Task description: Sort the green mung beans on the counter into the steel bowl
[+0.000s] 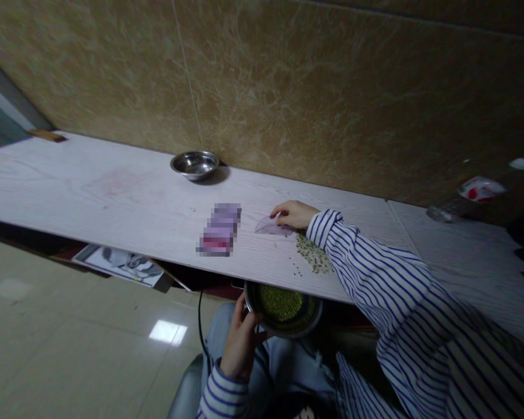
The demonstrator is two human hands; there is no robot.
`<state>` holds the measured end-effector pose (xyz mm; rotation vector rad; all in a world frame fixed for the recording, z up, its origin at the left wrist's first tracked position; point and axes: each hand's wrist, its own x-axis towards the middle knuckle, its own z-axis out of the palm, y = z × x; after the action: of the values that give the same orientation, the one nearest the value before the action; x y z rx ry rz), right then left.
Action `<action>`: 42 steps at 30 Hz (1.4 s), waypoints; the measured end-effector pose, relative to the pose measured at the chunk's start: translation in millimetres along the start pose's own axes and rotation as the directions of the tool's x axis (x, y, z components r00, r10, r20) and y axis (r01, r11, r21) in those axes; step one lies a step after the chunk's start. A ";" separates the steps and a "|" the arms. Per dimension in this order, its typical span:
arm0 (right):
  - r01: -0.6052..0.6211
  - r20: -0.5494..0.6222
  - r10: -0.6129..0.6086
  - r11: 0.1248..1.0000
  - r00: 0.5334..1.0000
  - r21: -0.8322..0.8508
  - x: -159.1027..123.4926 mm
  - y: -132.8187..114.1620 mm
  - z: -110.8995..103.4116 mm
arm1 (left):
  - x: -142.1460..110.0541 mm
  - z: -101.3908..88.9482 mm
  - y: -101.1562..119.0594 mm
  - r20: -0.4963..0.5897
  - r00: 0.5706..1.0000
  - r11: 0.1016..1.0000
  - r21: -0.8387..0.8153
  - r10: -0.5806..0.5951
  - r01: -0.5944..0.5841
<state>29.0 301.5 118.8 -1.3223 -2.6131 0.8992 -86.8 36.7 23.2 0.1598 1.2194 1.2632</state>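
My left hand [241,342] grips the left rim of a metal bowl [318,319], held over my lap just below the table's front edge. Small green beans [282,302], like mung beans, lie inside it. On the table my right hand [297,215] is closed on a thin translucent plastic sheet [266,226] with a curved outer edge; its exact kind is unclear. More green beans [312,253] are spread on the tabletop near the right wrist, and the striped sleeve partly covers them.
The long whitish table [148,198] runs along a marbled wall. An empty-looking metal bowl [195,165] stands at its back, left of a pixelated purple object [220,228]. A plastic bottle [467,198] lies far right. An open drawer [117,263] juts out below.
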 end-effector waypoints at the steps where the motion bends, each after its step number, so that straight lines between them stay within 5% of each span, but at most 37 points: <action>1: 0.011 0.026 -0.011 1.000 1.000 0.007 -1.8 -2.2 0.5 | -0.2 0.6 -0.3 0.001 1.000 1.000 -0.002 0.002 -0.002; 15: 0.085 0.187 -0.103 0.991 0.977 0.103 -35.0 -21.5 13.1 | -2.1 4.3 -3.7 0.031 0.999 1.000 -0.008 -0.009 0.009; 22: 0.075 0.058 -0.079 0.995 0.995 0.063 -37.4 -11.5 0.1 | -1.9 3.5 -7.6 0.067 0.998 1.000 -0.027 0.004 -0.002; 42: 0.087 0.054 -0.094 0.987 0.994 0.136 -52.2 0.4 11.7 | -3.2 4.1 -8.0 0.087 0.996 1.000 -0.007 -0.005 0.005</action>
<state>58.2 256.7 118.6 -1.1523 -2.5811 1.0931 -78.0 33.2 21.4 0.2043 1.1397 1.2437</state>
